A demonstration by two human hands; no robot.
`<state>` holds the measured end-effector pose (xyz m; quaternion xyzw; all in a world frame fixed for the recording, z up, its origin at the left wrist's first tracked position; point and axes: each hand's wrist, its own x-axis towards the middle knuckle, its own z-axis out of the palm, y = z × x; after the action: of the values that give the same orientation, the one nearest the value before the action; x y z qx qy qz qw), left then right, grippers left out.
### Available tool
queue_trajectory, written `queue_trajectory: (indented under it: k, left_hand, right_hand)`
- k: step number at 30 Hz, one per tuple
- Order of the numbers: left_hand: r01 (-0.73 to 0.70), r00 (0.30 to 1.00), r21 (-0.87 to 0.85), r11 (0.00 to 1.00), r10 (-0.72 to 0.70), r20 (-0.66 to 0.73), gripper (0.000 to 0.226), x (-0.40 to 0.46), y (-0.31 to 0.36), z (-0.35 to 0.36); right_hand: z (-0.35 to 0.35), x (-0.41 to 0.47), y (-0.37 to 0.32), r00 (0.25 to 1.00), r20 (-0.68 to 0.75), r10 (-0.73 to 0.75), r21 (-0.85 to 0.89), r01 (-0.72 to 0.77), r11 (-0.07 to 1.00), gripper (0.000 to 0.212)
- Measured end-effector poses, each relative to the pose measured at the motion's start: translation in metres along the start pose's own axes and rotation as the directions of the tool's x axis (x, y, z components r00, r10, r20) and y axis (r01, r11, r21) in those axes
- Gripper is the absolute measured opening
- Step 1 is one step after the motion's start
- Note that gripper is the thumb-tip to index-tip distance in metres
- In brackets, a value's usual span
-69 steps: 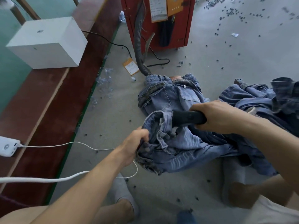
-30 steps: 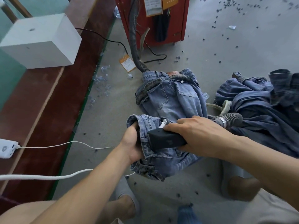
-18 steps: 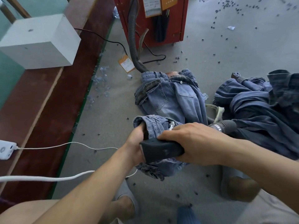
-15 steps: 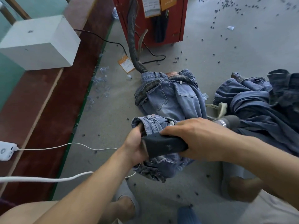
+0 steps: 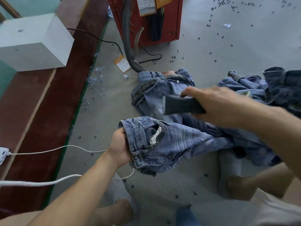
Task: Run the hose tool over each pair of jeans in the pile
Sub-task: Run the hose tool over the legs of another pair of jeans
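My left hand [image 5: 119, 146] grips the waistband of a light blue pair of jeans [image 5: 172, 144] held just above the concrete floor. A white pocket lining shows at its front. My right hand [image 5: 216, 103] is shut on the black nozzle of the hose tool [image 5: 180, 105], lifted above and behind those jeans, blurred. Another pair of jeans [image 5: 161, 88] lies flat on the floor behind. A pile of darker jeans [image 5: 267, 88] sits at the right. The grey ribbed hose [image 5: 127, 44] runs from the red machine down under the flat jeans.
A red machine cabinet [image 5: 164, 22] stands at the back. A brown bench [image 5: 48, 95] with a white box [image 5: 34, 41] runs along the left. White cables [image 5: 48, 181] cross the floor near my left arm. An orange tag [image 5: 121, 63] and several dark bits litter the floor.
My right hand has lifted the nozzle off the held jeans and moved it up and to the right. The jeans in my left hand have spread out toward the right.
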<state>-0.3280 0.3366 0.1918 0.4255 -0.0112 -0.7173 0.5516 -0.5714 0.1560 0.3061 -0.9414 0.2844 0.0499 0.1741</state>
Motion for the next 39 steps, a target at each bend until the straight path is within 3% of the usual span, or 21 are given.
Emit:
queue_trajectory:
  k: [4, 7, 11, 15, 18, 20, 22, 25, 27, 28, 31, 34, 39]
  left_hand:
    - [0.002, 1.000, -0.011, 1.000, -0.002, -0.012, 0.058, -0.003, -0.001, -0.002]
    - [-0.008, 1.000, 0.009, 1.000, 0.008, 0.001, 0.058, -0.003, 0.000, 0.002]
    - [-0.013, 1.000, 0.028, 1.000, 0.014, -0.009, 0.060, -0.002, 0.002, 0.009]
    - [-0.038, 0.999, 0.195, 0.980, 0.042, -0.013, 0.050, -0.011, 0.015, 0.001]
    - [-0.083, 0.996, 0.493, 0.866, 0.094, 0.002, 0.036, -0.021, 0.022, -0.005]
    - [-0.180, 0.984, 0.656, 0.733, 0.131, 0.123, 0.042, -0.029, 0.028, -0.007]
    - [-0.260, 0.964, 0.774, 0.577, 0.110, 0.242, 0.040, -0.035, 0.033, -0.007]
    - [-0.341, 0.940, 0.902, 0.264, 0.119, 0.321, 0.041, -0.042, 0.039, -0.006]
    - [-0.405, 0.911, 0.912, 0.070, 0.121, 0.395, 0.046, -0.048, 0.039, -0.002]
    - [-0.425, 0.898, 0.905, 0.021, 0.134, 0.418, 0.044, -0.050, 0.039, 0.000]
    - [-0.426, 0.885, 0.904, 0.003, 0.206, 0.417, 0.036, -0.050, 0.035, -0.002]
    - [-0.372, 0.907, 0.928, 0.031, 0.224, 0.356, 0.040, -0.049, 0.032, -0.010]
    - [-0.339, 0.919, 0.938, 0.076, 0.239, 0.313, 0.042, -0.051, 0.033, -0.020]
  right_hand:
    - [-0.002, 0.004, 0.040, 0.989, 0.081, 0.121, -0.160, -0.107, 0.981, 0.035]
    - [0.021, 0.003, 0.025, 0.991, 0.130, 0.035, -0.267, 0.001, 0.964, 0.027]
    - [0.047, 0.004, -0.002, 0.985, 0.138, -0.099, -0.141, 0.119, 0.983, 0.031]
    - [0.031, 0.004, 0.005, 0.999, 0.027, -0.028, 0.071, 0.026, 0.997, 0.042]
    - [0.015, 0.003, 0.034, 0.998, -0.034, 0.058, 0.018, -0.057, 0.998, 0.042]
    - [0.014, 0.001, 0.047, 0.997, -0.008, 0.077, -0.127, -0.077, 0.989, 0.036]
    - [0.024, 0.001, 0.048, 0.997, 0.028, 0.077, -0.247, -0.068, 0.967, 0.031]
    - [0.049, 0.001, 0.038, 0.996, 0.085, 0.041, -0.329, -0.010, 0.944, 0.034]
    - [0.060, 0.001, 0.033, 0.990, 0.133, 0.037, -0.364, 0.014, 0.931, 0.032]
    - [0.064, 0.000, 0.031, 0.988, 0.150, 0.048, -0.382, 0.013, 0.924, 0.031]
    - [0.070, -0.001, 0.020, 0.984, 0.172, 0.036, -0.384, 0.033, 0.923, 0.037]
    - [0.073, -0.003, 0.001, 0.984, 0.175, -0.044, -0.255, 0.089, 0.963, 0.040]
    - [0.055, 0.001, 0.004, 0.998, 0.056, -0.039, -0.077, 0.044, 0.996, 0.038]
